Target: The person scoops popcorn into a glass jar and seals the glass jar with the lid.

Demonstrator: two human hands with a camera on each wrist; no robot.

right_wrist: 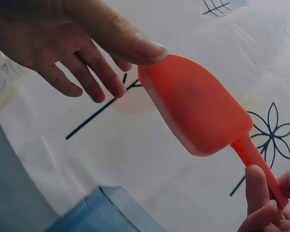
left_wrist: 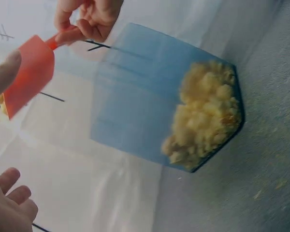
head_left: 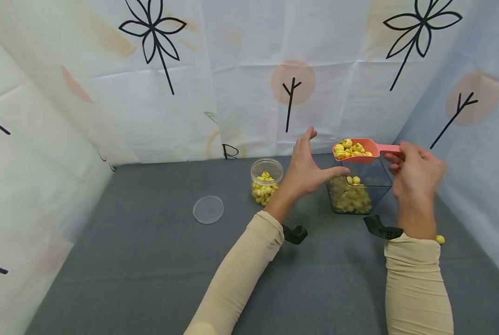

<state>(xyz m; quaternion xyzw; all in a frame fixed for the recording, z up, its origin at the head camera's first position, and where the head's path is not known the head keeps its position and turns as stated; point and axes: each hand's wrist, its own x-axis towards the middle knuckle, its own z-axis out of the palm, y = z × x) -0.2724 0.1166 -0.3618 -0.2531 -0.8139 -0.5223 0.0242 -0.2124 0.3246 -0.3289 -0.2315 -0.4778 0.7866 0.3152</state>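
Observation:
My right hand (head_left: 418,170) grips the handle of a coral-red scoop (head_left: 368,148) that is heaped with yellow popcorn (head_left: 349,149). The scoop is raised above a clear, bluish square container (head_left: 375,194), which holds more popcorn (left_wrist: 203,116) in its lower part. My left hand (head_left: 305,170) has its fingers spread and its thumb extended toward the scoop's front end. In the right wrist view that thumb overlaps the tip of the scoop (right_wrist: 193,106). Left of my left forearm stands a clear round jar (head_left: 267,179), partly filled with popcorn.
A clear round lid (head_left: 208,209) lies flat on the grey tabletop (head_left: 149,260), left of the jar. One loose piece of popcorn (head_left: 440,239) lies beside my right forearm. White patterned cloth (head_left: 241,93) rises behind the table and along both sides.

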